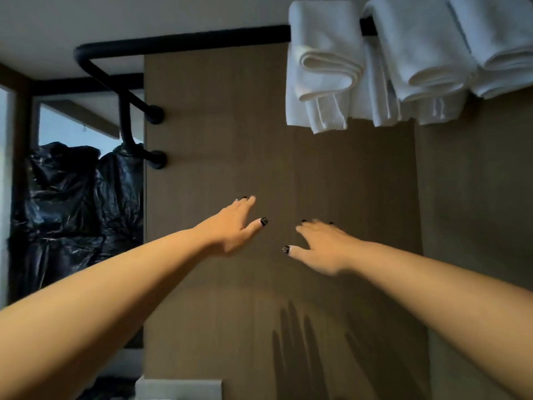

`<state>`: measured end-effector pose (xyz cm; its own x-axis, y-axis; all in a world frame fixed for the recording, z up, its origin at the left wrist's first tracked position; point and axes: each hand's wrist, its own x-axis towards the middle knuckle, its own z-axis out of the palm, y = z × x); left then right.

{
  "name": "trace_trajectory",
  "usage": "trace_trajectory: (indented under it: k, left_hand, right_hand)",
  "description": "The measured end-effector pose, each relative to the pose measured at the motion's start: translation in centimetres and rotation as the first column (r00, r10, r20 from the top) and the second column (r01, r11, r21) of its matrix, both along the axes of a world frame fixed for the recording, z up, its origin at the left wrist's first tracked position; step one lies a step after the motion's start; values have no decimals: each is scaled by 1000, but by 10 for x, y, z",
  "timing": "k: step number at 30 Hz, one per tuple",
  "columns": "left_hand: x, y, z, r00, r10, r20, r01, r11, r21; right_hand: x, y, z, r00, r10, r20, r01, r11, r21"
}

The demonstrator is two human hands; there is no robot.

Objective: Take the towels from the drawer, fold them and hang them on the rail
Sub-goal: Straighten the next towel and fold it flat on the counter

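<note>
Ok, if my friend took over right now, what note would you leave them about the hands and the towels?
Left hand: open, holding nothing, fingers stretched toward the brown wall panel.
Right hand: open too, also holding nothing.
Towels: folded white ones already hang on the black rail, top right.
Done: those towels are hung.
Left: the drawer is not in view, so check it for more towels.

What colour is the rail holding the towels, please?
Black rail, seen in the head view.
</note>
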<state>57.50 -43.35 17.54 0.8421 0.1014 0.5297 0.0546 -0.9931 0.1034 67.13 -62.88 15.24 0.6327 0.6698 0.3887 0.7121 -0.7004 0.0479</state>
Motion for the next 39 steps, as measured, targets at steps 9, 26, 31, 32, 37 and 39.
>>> trace_trajectory:
  k: [9,26,31,32,37,39]
  left_hand:
    - [-94,70,-111,975,13,-221,1,998,66]
    - [-170,163,-278,927,-51,-370,27,997,-69]
    - [-140,192,-311,923,-90,-375,54,993,-105]
    - [-133,199,-319,919,-96,-381,58,992,-109]
    - [-87,237,-362,880,-121,-459,52,986,-161]
    - [-67,252,-380,858,-135,-496,43,980,-193]
  right_hand:
    - [-83,70,-85,996,-18,-91,7,993,-120]
    - [-140,159,-250,945,69,-321,-186,917,-352]
    - [-107,178,-295,921,81,-382,-237,893,-383]
    - [-98,182,-304,910,74,-408,-237,901,-365]
    - [-42,210,-344,818,21,-575,-189,954,-234]
    - [-20,225,-360,769,-1,-639,-155,970,-187]
